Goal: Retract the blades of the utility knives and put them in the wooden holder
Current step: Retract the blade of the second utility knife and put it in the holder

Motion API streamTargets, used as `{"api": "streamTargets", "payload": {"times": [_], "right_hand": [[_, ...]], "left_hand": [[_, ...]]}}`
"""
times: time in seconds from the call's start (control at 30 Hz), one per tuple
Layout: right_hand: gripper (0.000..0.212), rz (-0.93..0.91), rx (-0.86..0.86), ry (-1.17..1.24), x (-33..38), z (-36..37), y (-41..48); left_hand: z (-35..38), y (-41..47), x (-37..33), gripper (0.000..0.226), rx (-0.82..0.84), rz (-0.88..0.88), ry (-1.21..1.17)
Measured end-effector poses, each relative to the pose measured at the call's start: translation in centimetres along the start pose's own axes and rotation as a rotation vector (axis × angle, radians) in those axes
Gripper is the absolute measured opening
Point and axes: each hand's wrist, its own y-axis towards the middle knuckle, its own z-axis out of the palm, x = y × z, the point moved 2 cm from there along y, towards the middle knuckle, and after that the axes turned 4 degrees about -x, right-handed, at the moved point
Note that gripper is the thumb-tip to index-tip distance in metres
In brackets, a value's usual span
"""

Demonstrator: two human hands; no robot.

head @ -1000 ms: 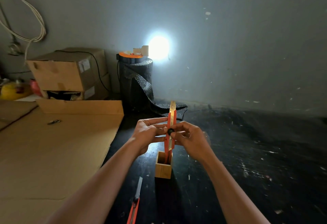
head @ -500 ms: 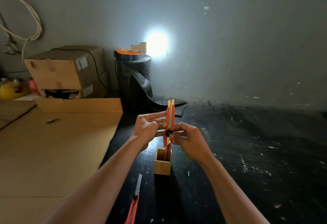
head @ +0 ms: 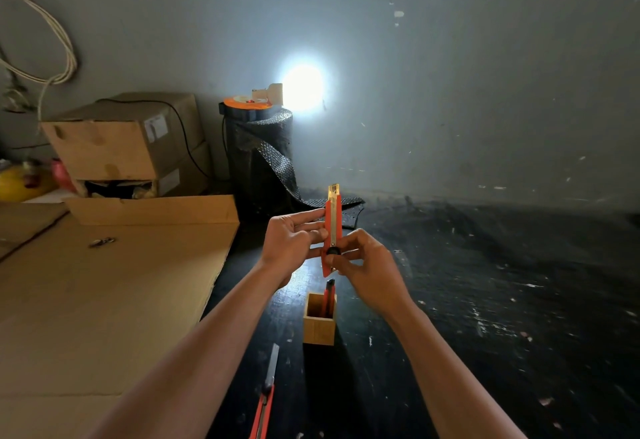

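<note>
Orange knife point(head: 331, 230) lifted clear above wooden holder point(head: 319, 322); blade tip still out. Left hand point(head: 291, 241) grips body, right hand point(head: 363, 265) pinches slider; retraction unfinished.

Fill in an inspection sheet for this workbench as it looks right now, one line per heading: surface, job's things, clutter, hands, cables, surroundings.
Surface: dark scuffed tabletop; cardboard sheet covers its left part.
Job's things: held knife upright, blade tip out at the top; wooden holder below it with one knife inside; third knife lying on the table, blade out.
Clutter: small metal object on the cardboard.
Hands: left hand steadies the knife body; right hand at the black slider.
Cables: white loop on the wall; black cord over the boxes.
Surroundings: stacked cardboard boxes, black mesh roll, lamp glare on the grey wall.
</note>
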Motion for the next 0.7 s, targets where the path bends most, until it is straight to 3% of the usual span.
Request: {"api": "streamTargets", "payload": {"times": [0.2,0.37,0.53,0.7], "right_hand": [[0.032,-0.084,0.018,-0.015,0.34,-0.25,-0.07],[0.021,-0.06,-0.012,-0.008,0.47,-0.19,0.36],[0.035,-0.115,0.016,-0.051,0.92,-0.57,0.23],[0.023,-0.072,0.003,-0.033,0.92,-0.53,0.63]], "left_hand": [[-0.18,0.34,-0.54,0.039,0.014,0.001,-0.017],[0.14,0.4,-0.82,0.04,0.033,-0.002,0.0],[0.02,0.74,-0.78,0.04,0.022,0.002,-0.002],[0.17,0.71,-1.04,0.04,0.033,0.02,0.002]]}}
